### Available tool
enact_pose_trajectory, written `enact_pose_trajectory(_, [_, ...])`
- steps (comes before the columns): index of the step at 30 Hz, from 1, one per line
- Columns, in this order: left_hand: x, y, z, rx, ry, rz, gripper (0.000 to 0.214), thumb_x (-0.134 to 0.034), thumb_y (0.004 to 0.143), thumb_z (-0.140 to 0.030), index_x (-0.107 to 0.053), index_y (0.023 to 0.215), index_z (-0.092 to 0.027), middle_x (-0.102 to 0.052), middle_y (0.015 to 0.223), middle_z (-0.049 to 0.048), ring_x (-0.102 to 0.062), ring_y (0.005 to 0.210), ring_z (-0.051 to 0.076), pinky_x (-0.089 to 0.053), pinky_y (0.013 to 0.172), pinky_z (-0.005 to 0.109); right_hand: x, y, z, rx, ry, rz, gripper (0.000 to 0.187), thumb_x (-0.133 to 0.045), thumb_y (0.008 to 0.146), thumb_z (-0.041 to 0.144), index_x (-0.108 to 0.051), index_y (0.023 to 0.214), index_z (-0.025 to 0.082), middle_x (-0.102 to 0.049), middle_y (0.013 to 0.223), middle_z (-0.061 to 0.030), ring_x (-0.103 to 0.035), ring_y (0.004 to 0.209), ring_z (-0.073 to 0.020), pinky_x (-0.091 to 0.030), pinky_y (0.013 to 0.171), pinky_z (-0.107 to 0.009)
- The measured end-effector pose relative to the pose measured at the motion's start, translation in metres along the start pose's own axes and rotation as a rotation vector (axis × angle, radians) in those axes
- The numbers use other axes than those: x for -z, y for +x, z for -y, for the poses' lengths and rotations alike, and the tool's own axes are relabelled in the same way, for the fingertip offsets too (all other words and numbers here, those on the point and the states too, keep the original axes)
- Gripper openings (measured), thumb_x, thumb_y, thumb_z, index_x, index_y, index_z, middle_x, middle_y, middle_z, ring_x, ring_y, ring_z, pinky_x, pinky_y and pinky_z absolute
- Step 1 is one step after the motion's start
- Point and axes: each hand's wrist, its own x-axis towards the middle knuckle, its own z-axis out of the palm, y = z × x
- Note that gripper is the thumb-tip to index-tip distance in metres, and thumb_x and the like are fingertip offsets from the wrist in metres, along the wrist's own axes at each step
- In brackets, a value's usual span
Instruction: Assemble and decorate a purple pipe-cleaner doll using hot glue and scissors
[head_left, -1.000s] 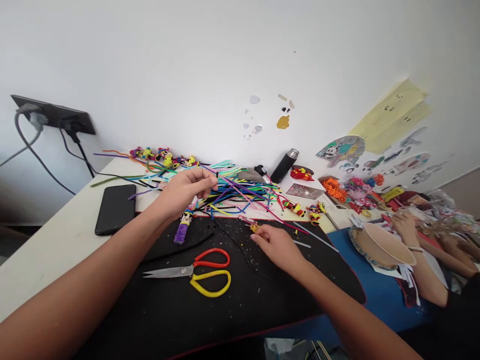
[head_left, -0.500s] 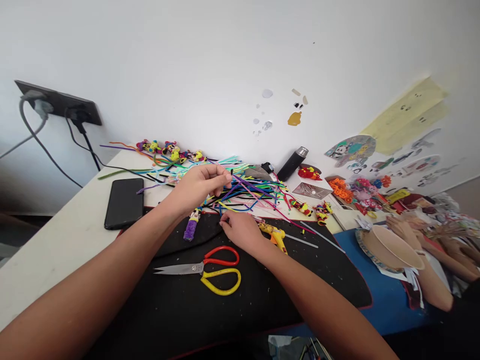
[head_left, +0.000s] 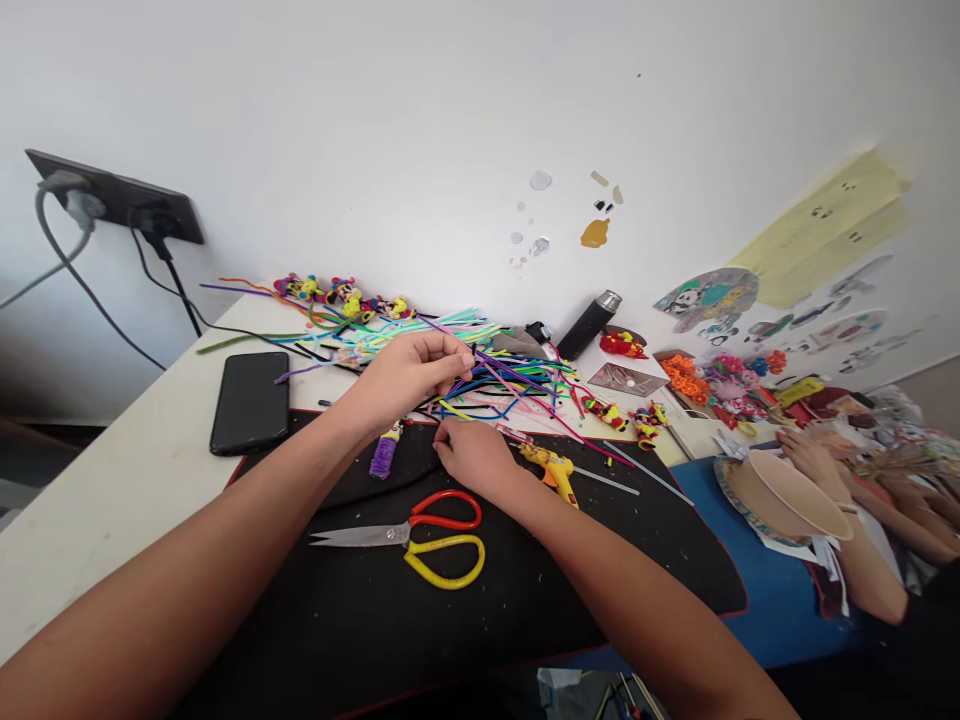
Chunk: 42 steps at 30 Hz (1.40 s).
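My left grip [head_left: 416, 374] is pinched narrow on a small dark bit [head_left: 473, 350]; my right grip [head_left: 478, 458] is curled, whether round anything I cannot tell; the black stem [head_left: 386, 489] lies on the mat [head_left: 525, 610], its length stretching leftward from my right grip, the nearer one.

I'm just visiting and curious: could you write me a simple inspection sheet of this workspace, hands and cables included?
Surface: white table, partly covered by a black mat with small specks.
Work things: scissors, a yellow glue gun and a purple figure on the mat; colourful fuzzy sticks heaped behind.
Clutter: phone at left; black flask by the wall.
Hands: left hand pinches a small dark piece; right hand has curled fingers, grip unclear.
Cables: plugged into a wall outlet; one black cable runs onto the table.
Surroundings: stickers on the wall; another person's hand at right.
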Motion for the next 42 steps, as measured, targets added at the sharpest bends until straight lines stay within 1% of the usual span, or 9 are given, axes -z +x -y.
enact_pose_trajectory(12, [-0.001, 0.001, 0.009, 0.012, 0.049, 0.037, 0.026, -0.075, 0.082, -0.043, -0.069, 0.077, -0.018, -0.060, 0.065, -0.0009, -0.046, 0.057, 0.012, -0.033, 0.056, 0.025, -0.006, 0.007, 0.005, 0.023, -0.059, -0.020, 0.021, -0.054, 0.098, 0.025, -0.073, 0.106, 0.018, -0.079, 0.102, -0.0125, -0.073, 0.092, -0.0277, -0.042, 0.071, -0.034])
enact_pose_trajectory(16, [-0.001, 0.001, 0.010, 0.026, 0.050, 0.029, 0.027, -0.076, 0.081, -0.044, -0.068, 0.075, -0.018, -0.059, 0.063, -0.0016, -0.046, 0.056, 0.012, -0.034, 0.056, 0.026, -0.010, 0.007, 0.004, 0.024, -0.043, -0.045, 0.018, -0.056, 0.095, 0.025, -0.072, 0.102, 0.019, -0.079, 0.097, -0.0107, -0.071, 0.086, -0.0255, -0.038, 0.066, -0.033])
enact_pose_trajectory(19, [-0.001, 0.002, 0.011, 0.030, 0.046, 0.033, 0.027, -0.076, 0.081, -0.044, -0.067, 0.075, -0.019, -0.058, 0.063, -0.0024, -0.046, 0.056, 0.012, -0.032, 0.056, 0.026, -0.012, 0.006, 0.003, 0.028, 0.034, -0.082, 0.013, -0.060, 0.092, 0.025, -0.071, 0.096, 0.020, -0.077, 0.090, -0.0077, -0.068, 0.081, -0.0229, -0.035, 0.064, -0.031])
enact_pose_trajectory(22, [0.000, 0.003, 0.013, 0.025, 0.058, 0.029, 0.028, -0.078, 0.079, -0.044, -0.067, 0.075, -0.018, -0.059, 0.065, -0.0027, -0.047, 0.057, 0.012, -0.033, 0.057, 0.025, -0.013, 0.005, 0.001, 0.035, 0.237, -0.129, 0.006, -0.064, 0.088, 0.023, -0.070, 0.090, 0.021, -0.071, 0.077, -0.0017, -0.062, 0.070, -0.0181, -0.032, 0.062, -0.029])
enact_pose_trajectory(25, [0.000, 0.003, 0.015, 0.030, 0.081, 0.016, 0.031, -0.079, 0.076, -0.047, -0.067, 0.076, -0.019, -0.058, 0.064, -0.0034, -0.047, 0.057, 0.012, -0.034, 0.056, 0.025, -0.014, 0.004, -0.005, 0.035, 0.537, -0.195, 0.002, -0.066, 0.087, 0.023, -0.066, 0.086, 0.021, -0.059, 0.064, 0.0049, -0.053, 0.059, -0.0136, -0.031, 0.058, -0.026])
enact_pose_trajectory(30, [-0.002, 0.003, 0.023, 0.065, 0.119, 0.021, 0.033, -0.079, 0.077, -0.050, -0.068, 0.077, -0.019, -0.057, 0.063, -0.0035, -0.047, 0.056, 0.012, -0.034, 0.055, 0.025, -0.014, 0.004, -0.024, 0.001, 1.063, -0.330, 0.014, -0.066, 0.088, 0.035, -0.062, 0.087, 0.022, -0.045, 0.054, 0.0102, -0.040, 0.047, -0.0112, -0.029, 0.049, -0.024])
enact_pose_trajectory(34, [-0.004, 0.005, 0.033, 0.094, 0.156, 0.021, 0.034, -0.077, 0.080, -0.052, -0.068, 0.078, -0.019, -0.058, 0.065, -0.0027, -0.047, 0.057, 0.012, -0.034, 0.055, 0.025, -0.008, 0.005, -0.034, -0.048, 1.443, -0.403, 0.026, -0.071, 0.084, 0.046, -0.059, 0.086, 0.023, -0.039, 0.048, 0.0137, -0.029, 0.038, -0.0085, -0.024, 0.040, -0.023])
enact_pose_trajectory(38, [-0.009, 0.004, 0.037, 0.143, 0.170, 0.019, 0.037, -0.078, 0.080, -0.054, -0.068, 0.076, -0.019, -0.056, 0.064, -0.0036, -0.044, 0.057, 0.011, -0.037, 0.057, 0.025, 0.005, 0.005, -0.032, -0.045, 1.623, -0.477, 0.030, -0.077, 0.080, 0.046, -0.059, 0.085, 0.022, -0.040, 0.048, 0.0138, -0.028, 0.037, -0.0065, -0.021, 0.038, -0.021])
enact_pose_trajectory(42, [-0.013, 0.002, 0.037, 0.172, 0.173, 0.009, 0.038, -0.079, 0.077, -0.056, -0.070, 0.078, -0.019, -0.056, 0.064, -0.0038, -0.044, 0.056, 0.011, -0.038, 0.057, 0.025, 0.015, 0.007, -0.028, 0.001, 1.676, -0.500, 0.030, -0.078, 0.080, 0.044, -0.060, 0.086, 0.021, -0.041, 0.048, 0.0133, -0.030, 0.037, -0.0061, -0.022, 0.037, -0.020])
